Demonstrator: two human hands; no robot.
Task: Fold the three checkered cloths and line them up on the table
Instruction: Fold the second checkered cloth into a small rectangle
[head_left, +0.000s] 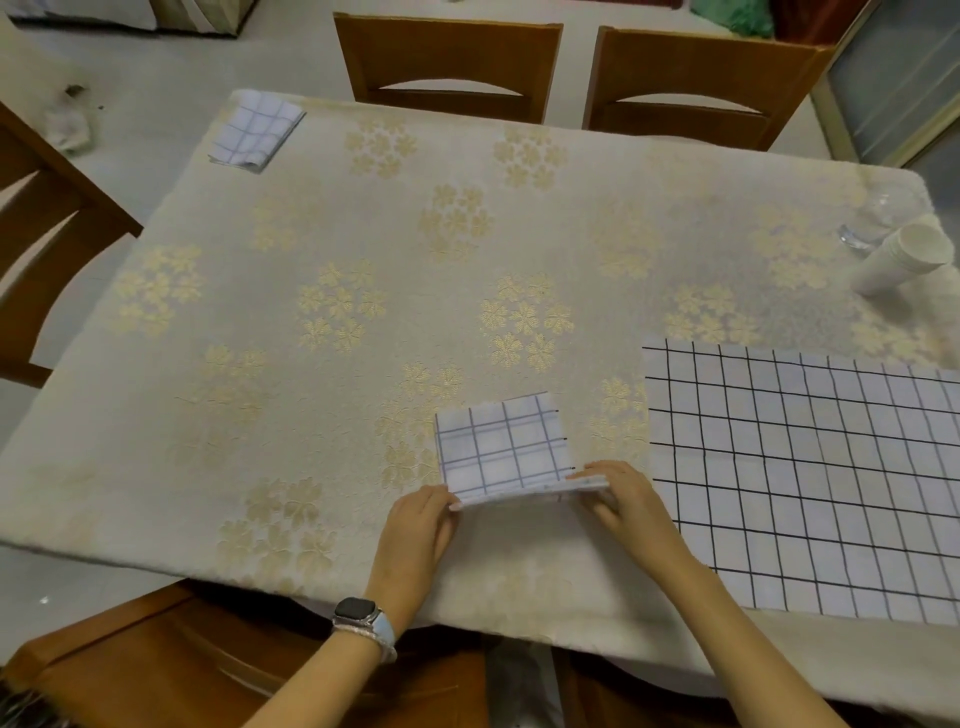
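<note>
A small folded checkered cloth (501, 447) lies near the front edge of the table (311, 364). My left hand (418, 525) pinches its near left corner, and my right hand (623, 496) pinches its near right corner, lifting the near edge slightly. A large checkered cloth (810, 478) lies spread flat at the right, overhanging the front edge. A third checkered cloth (257, 130), folded small, rests at the far left corner of the table.
A stack of paper cups (901, 257) lies on its side at the far right beside a clear glass (867, 223). Wooden chairs (447, 62) stand behind, to the left and in front of the table.
</note>
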